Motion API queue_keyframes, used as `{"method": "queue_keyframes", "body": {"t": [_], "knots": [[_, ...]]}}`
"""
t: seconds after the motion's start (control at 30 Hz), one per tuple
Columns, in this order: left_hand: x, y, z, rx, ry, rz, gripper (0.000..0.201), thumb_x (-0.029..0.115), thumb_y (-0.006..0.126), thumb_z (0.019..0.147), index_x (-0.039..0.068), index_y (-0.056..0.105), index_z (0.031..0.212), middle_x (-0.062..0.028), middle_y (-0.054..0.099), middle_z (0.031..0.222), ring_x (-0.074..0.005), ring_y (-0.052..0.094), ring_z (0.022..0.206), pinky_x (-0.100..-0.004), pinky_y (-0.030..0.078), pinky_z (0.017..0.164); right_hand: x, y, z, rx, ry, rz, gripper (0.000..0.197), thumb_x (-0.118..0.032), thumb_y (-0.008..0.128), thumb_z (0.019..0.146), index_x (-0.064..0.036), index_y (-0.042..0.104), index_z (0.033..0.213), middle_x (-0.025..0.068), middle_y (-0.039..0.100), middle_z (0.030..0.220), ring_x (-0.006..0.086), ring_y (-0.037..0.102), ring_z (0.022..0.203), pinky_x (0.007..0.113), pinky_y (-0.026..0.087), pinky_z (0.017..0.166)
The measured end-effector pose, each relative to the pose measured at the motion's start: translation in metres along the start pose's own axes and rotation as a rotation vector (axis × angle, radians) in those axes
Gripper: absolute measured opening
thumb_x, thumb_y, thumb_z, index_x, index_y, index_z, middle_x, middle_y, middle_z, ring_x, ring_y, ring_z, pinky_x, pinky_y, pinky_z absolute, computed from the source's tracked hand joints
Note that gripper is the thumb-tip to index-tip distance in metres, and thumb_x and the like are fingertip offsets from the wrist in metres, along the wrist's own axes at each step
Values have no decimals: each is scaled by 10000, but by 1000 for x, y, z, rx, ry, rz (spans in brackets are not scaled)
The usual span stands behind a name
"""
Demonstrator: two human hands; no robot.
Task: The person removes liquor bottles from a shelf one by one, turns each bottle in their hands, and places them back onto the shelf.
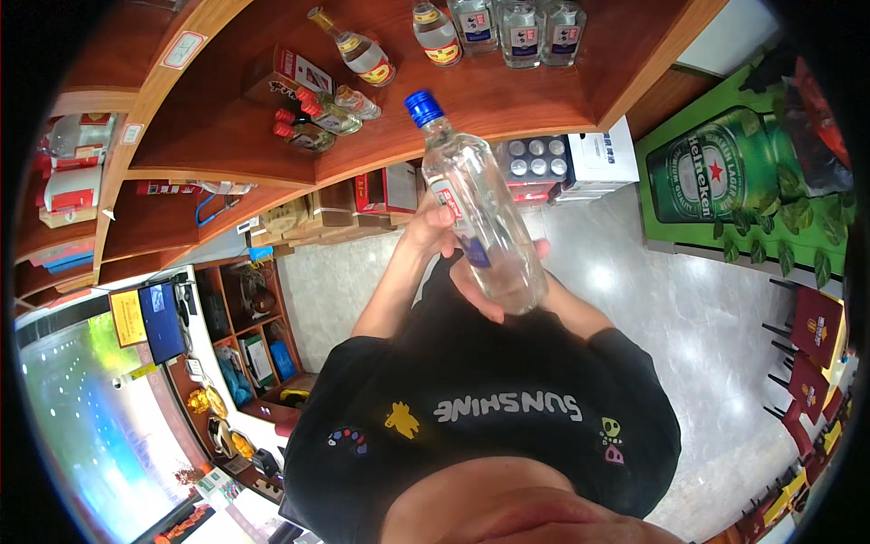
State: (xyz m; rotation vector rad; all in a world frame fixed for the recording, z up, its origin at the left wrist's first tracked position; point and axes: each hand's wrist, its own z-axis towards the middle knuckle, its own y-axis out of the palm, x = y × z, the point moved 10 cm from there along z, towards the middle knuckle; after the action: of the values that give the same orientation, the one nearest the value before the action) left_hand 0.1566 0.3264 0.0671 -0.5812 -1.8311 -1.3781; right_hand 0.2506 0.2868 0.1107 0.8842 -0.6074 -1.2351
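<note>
The step in hand appears to be holding and turning a clear bottle (494,227) before the chest, blue cap (423,107) toward 11 o'clock and base toward 5. The left hand (432,227) pinches it beside the label, on the body's 9 o'clock side; the right hand (473,286) wraps the lower end from behind, its grip closed around the glass near the base. The bottle thus lies across both grips, its neck free beyond them. The wooden shelf (517,104) sits at 12 o'clock, with square bottles (523,36) standing on it. The next move probably calls for steady support under the base, since smooth glass could slip.
</note>
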Motion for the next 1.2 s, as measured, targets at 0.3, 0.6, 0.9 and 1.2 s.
{"method": "queue_keyframes", "body": {"t": [0.3,0.6,0.9,1.2], "knots": [[31,50,-2,-142,71,43,978,570,778,719,19,388,1428,-257,551,1322,-369,610,1163,-495,510,993,-41,-23,-36,681,75,-692,820,-322,855,754,4,448,1386,158,614,1229,258,642,1085,371,517,942],[35,27,-3,52,139,-227,860,514,706,720,2,437,1358,-170,567,1104,-310,615,956,-424,558,835,-35,-24,-31,580,73,-607,879,-334,734,901,48,238,1517,150,448,1469,241,424,1377,391,345,1136],[49,27,-5,-93,192,-280,934,482,796,629,14,449,1359,-166,579,1065,-303,642,939,-400,559,819,10,-45,-10,343,235,-317,1090,-739,719,724,26,415,1439,207,535,1367,322,557,1247,457,453,1067],[72,-1,-29,-155,198,-243,1014,360,825,660,6,323,1467,-224,579,1221,-348,621,1147,-467,507,1025,19,-65,25,372,359,-272,1047,-565,841,693,11,387,1440,175,614,1215,285,665,1046,411,569,879]]}}
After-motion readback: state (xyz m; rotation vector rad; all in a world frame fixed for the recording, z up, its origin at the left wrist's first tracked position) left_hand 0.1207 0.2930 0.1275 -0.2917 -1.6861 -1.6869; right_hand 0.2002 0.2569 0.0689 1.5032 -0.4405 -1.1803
